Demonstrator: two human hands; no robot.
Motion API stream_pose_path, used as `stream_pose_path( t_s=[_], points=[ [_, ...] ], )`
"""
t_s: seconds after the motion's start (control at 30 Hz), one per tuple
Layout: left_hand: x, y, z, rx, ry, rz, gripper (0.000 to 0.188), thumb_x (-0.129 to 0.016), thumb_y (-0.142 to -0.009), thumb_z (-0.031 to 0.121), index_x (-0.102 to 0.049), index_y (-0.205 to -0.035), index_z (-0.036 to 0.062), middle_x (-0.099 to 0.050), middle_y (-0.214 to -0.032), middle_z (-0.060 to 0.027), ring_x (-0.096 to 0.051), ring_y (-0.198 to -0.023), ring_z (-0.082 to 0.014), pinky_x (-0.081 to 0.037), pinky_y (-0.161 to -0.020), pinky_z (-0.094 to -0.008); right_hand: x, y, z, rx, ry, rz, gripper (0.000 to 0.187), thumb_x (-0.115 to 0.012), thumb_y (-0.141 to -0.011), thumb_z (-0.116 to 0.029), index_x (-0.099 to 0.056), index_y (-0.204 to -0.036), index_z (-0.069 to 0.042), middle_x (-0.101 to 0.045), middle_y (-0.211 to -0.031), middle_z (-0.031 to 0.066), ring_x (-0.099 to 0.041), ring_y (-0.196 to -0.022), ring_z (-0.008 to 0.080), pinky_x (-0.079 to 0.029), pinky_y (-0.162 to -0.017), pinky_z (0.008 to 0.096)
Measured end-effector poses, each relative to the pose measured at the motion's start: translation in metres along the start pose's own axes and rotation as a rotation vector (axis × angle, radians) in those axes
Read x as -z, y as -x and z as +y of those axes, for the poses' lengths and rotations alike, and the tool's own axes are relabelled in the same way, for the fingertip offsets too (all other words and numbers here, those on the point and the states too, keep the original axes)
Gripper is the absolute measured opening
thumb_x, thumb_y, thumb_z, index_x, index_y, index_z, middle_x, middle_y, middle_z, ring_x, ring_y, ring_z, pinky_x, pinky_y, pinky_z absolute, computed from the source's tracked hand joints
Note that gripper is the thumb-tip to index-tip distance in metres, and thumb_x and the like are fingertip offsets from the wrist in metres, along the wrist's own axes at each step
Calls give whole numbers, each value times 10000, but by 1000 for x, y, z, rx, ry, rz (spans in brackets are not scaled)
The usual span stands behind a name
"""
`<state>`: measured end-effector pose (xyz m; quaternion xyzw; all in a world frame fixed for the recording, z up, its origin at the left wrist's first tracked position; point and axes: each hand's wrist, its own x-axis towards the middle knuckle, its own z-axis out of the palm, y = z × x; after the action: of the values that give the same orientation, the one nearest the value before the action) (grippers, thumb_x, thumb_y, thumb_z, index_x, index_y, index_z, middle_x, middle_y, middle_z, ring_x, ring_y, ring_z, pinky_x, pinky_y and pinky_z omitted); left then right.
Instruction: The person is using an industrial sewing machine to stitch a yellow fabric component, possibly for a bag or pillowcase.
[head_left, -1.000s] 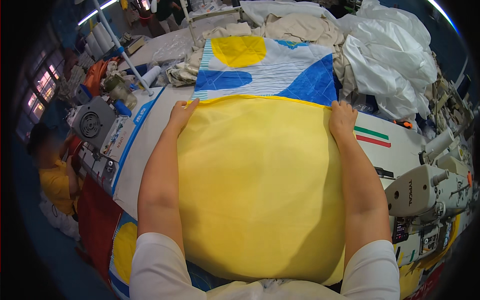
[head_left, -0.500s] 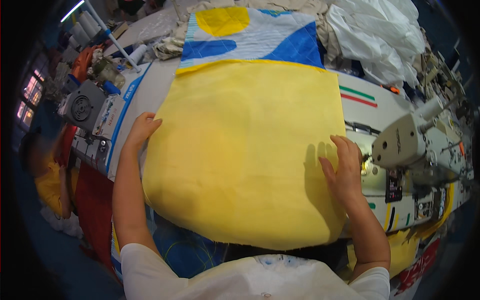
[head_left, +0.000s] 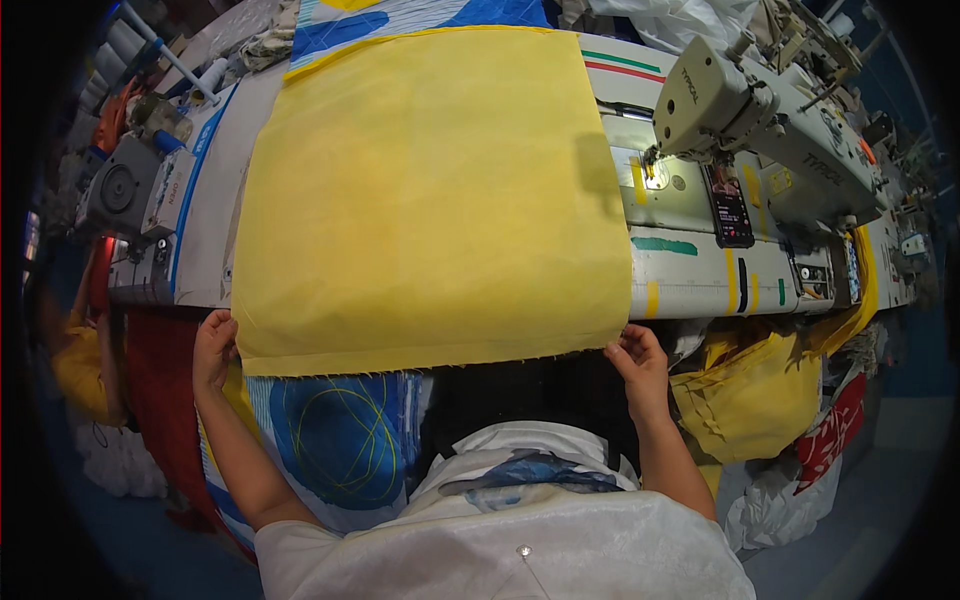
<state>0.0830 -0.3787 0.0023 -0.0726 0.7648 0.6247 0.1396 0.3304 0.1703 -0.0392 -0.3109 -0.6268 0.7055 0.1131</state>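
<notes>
A yellow fabric panel lies spread on the sewing table, its frayed near edge hanging at the table's front. Its far edge meets a quilted blue, white and yellow cloth. At the near left corner my left hand has its fingers closed on the panel. My right hand pinches the near right corner between thumb and fingers. To the right of the panel stands a white sewing machine, its needle area beside the cloth.
A phone lies on the machine bed. Yellow cloth pieces hang below the table at right, near a red patterned cloth. Blue printed fabric hangs by my lap. Another machine and a person in yellow are at left.
Both hands have come nearer to me and now grip the panel's near corners; before, they were open over its sides. The near edge looks straighter. The view has shifted.
</notes>
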Motion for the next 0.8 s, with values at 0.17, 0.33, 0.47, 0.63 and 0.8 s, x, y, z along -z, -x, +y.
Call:
stream_pose_path(
  t_s=[0.17,0.33,0.47,0.63,0.8],
  points=[
    [-8,25,-24,6,39,-85,192,-572,-866,137,-532,-1014,22,-610,-879,-26,-569,-713,-81,-447,-622,-203,1,9,1,145,22,67,175,-641,-804,-11,-507,-916,-25,-570,-825,11,-521,-701,53,-423,-643,192],
    [-22,29,-20,13,125,-125,300,-566,-882,154,-514,-1132,-4,-617,-1033,-86,-610,-898,-143,-484,-800,-266,-7,12,6,288,154,132,249,-650,-793,2,-467,-959,-26,-573,-779,29,-540,-697,69,-438,-652,192],
    [-31,28,-15,37,190,-123,310,-569,-882,158,-510,-1138,-6,-618,-1038,-90,-614,-902,-151,-490,-799,-271,-6,11,14,36,-151,110,279,-661,-787,2,-442,-957,-31,-576,-759,43,-568,-707,91,-462,-665,216],
    [-11,32,-19,11,20,-188,307,-550,-889,143,-502,-1157,0,-622,-1042,-87,-631,-848,-145,-518,-703,-261,-9,20,-4,136,-159,70,251,-625,-764,49,-456,-928,-40,-553,-727,23,-553,-673,86,-459,-640,217],
    [-23,29,2,-143,343,-106,340,-550,-880,130,-485,-1188,2,-610,-1083,-101,-625,-913,-177,-511,-766,-287,-3,28,-51,68,-277,-265,230,-546,-752,48,-577,-975,4,-596,-786,44,-552,-666,88,-452,-606,210]
  ],
)
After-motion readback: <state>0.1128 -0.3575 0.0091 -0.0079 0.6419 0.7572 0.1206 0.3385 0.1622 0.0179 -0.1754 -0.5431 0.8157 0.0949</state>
